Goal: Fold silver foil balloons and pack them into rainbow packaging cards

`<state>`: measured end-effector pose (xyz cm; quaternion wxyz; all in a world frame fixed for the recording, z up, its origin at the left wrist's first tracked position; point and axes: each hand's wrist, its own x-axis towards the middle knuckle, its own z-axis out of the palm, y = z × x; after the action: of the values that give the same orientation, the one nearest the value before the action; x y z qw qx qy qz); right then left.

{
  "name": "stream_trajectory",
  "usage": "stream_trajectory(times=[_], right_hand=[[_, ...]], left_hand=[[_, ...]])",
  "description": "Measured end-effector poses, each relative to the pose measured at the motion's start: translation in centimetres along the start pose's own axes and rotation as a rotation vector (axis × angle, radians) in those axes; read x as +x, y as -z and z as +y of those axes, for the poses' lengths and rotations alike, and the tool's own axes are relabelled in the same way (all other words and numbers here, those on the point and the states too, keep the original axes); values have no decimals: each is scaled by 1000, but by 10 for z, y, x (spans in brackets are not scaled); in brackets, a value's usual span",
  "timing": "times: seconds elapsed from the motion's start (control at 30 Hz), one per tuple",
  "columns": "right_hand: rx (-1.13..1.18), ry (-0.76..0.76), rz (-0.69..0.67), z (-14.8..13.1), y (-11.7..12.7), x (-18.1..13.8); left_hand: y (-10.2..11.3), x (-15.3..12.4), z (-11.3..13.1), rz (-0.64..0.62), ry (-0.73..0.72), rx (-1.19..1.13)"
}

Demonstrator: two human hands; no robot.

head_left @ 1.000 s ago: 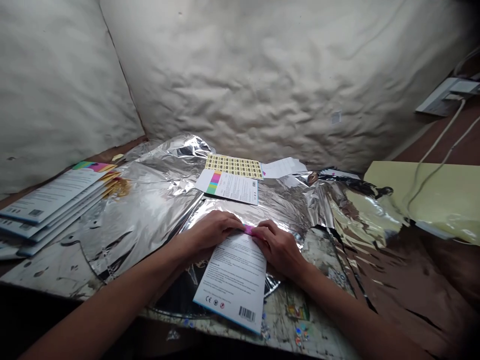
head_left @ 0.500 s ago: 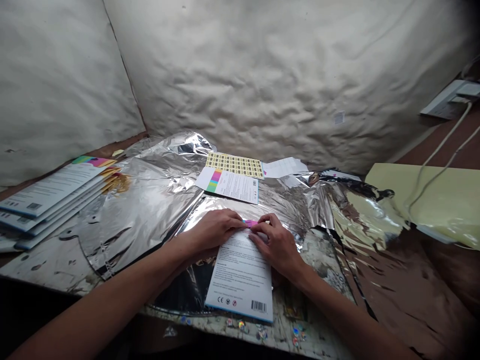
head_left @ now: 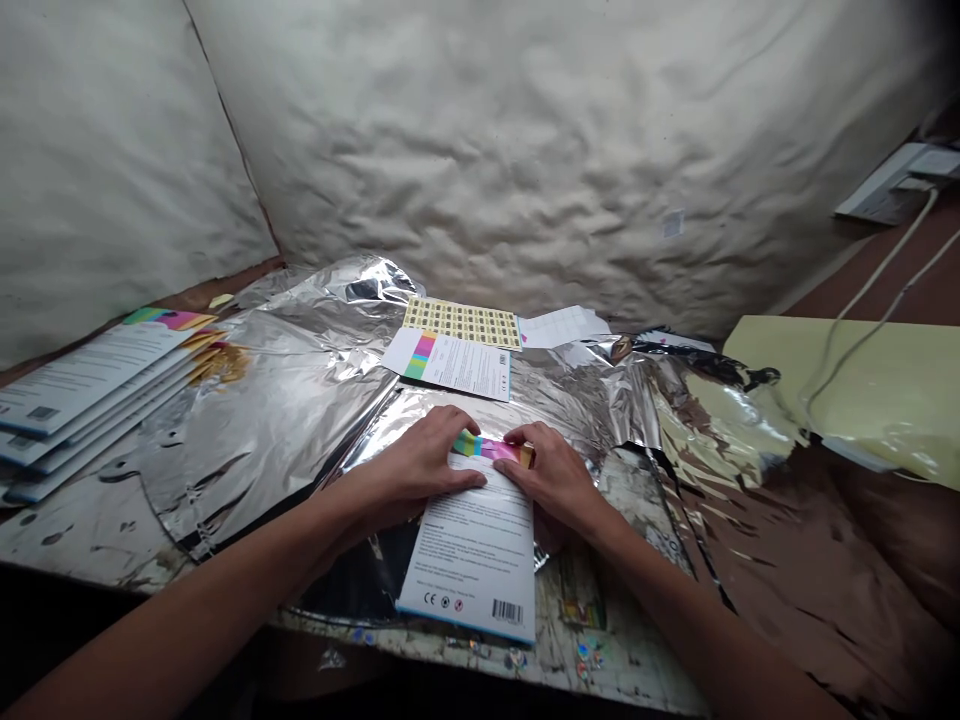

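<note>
A flat white printed packet (head_left: 472,545) lies in front of me, with small print, a barcode and a blue lower edge. Its top end carries a striped flap (head_left: 491,449) in green, blue, pink and orange, folded over the front. My left hand (head_left: 427,455) grips the upper left corner, thumb on the printed face and fingertips at the flap. At the upper right corner, my right hand (head_left: 551,475) pinches the flap's end between thumb and fingers. Just beyond, a similar packet (head_left: 469,365) lies with its striped end to the left.
A yellow sticker sheet (head_left: 461,320) and white paper (head_left: 564,327) lie behind. Similar packets (head_left: 90,370) are stacked at left. Crinkled silver film (head_left: 262,420) covers much of the table (head_left: 82,535). Small shiny stickers (head_left: 589,655) dot the front edge. White cables (head_left: 877,310) hang at right.
My hands have moved apart along the flap, uncovering more of its stripes. My left thumb has spread down onto the printed face. The view has shifted slightly.
</note>
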<state>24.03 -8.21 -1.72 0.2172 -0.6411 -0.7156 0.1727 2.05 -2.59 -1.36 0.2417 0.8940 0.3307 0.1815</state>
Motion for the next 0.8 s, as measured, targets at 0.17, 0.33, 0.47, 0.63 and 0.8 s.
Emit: stream_trajectory(times=[0.17, 0.33, 0.47, 0.63, 0.8], right_hand=[[175, -63, -17, 10, -4, 1], [469, -100, -35, 12, -6, -2], [873, -191, -37, 4, 5, -4], [1237, -290, -263, -4, 16, -9], [1272, -256, -98, -7, 5, -12]], left_hand=[[-5, -2, -4, 30, 51, -35], [-5, 4, -4, 144, 365, -539], [3, 7, 5, 169, 476, -1001], [7, 10, 15, 251, 388, -1340], [0, 7, 20, 27, 415, -1303]])
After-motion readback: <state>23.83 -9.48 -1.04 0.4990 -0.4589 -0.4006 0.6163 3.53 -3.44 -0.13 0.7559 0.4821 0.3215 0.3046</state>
